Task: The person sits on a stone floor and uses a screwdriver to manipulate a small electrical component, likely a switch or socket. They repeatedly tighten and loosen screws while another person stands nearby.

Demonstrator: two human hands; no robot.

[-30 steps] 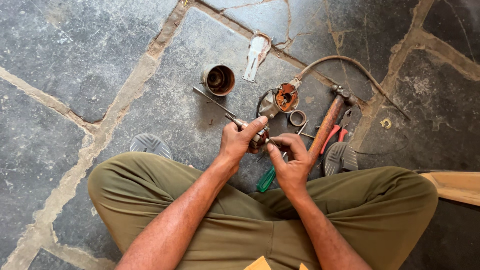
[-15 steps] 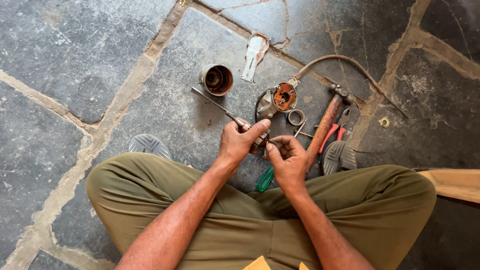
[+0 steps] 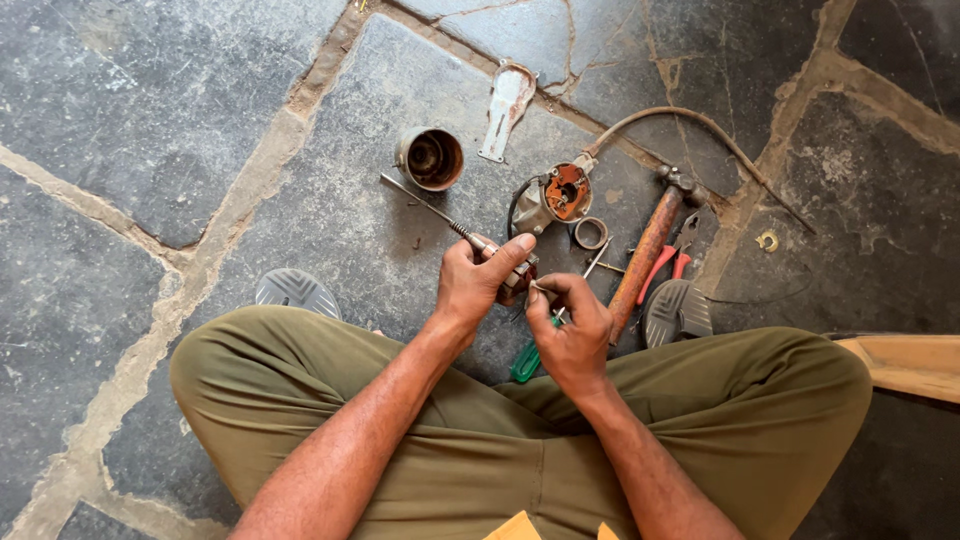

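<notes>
Your trousers (image 3: pixel 700 420) are olive green; the floor (image 3: pixel 150 110) shows dark grey slabs with pale tan seams. Far right lie a reddish-brown hammer handle (image 3: pixel 645 262), red-handled pliers (image 3: pixel 668 262), and nearer, a green screwdriver handle (image 3: pixel 527 362).
</notes>
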